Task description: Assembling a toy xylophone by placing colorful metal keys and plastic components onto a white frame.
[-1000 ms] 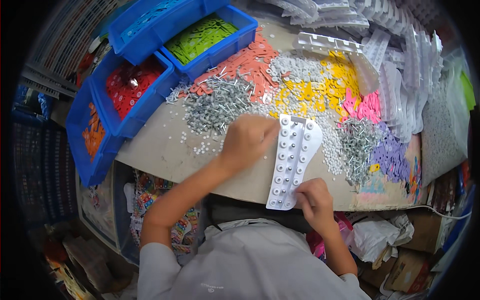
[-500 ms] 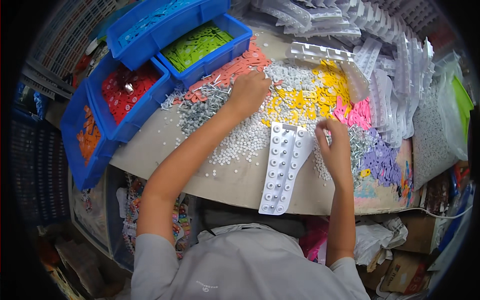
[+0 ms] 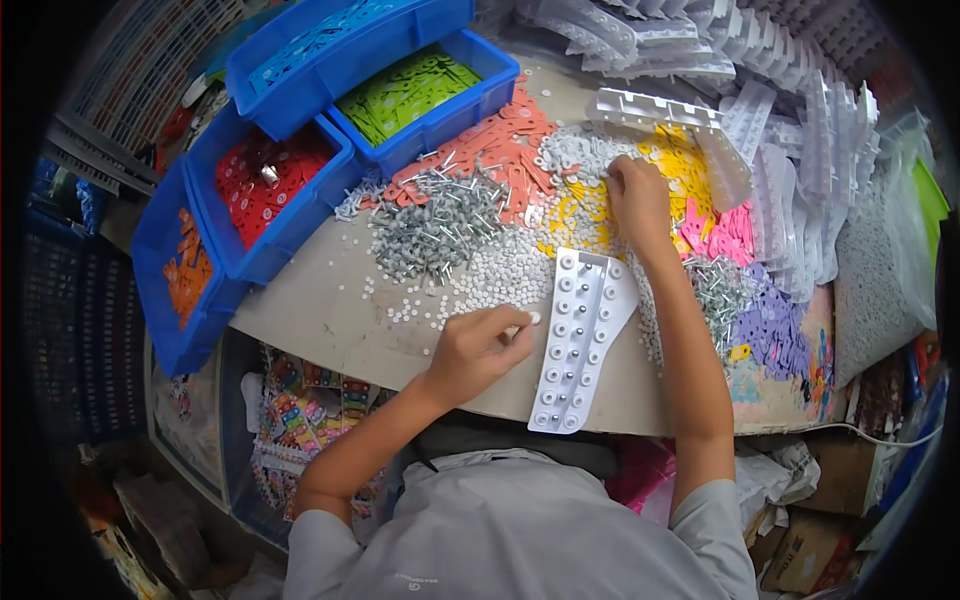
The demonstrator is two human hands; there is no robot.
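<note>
My left hand (image 3: 478, 352) is closed in a pinch just left of the white plastic board, with a small white round piece (image 3: 535, 318) at its fingertips. That board (image 3: 578, 345) lies on the table before me. Round white pieces sit along both its sides, and a line of metal pins runs down its middle. Farther off, my right hand (image 3: 640, 205) reaches to where a heap of light grey pieces (image 3: 590, 155) meets the flat yellow pieces (image 3: 690, 165). Its fingers are drawn together, and what they hold is hidden. Loose small white discs (image 3: 500, 275) spread between the hands.
Blue bins (image 3: 390, 150) with green, red, orange and blue flat pieces stand at the left. Beside them lie coral pieces (image 3: 515, 140) and metal pins (image 3: 430, 235). On the right are pink and purple pieces (image 3: 770, 330), stacked white boards (image 3: 800, 210) and a clear bag (image 3: 880, 270).
My left hand has come back from the coral and grey heaps toward me, beside the board. My right hand has moved from the board's right side to the far grey and yellow heaps.
</note>
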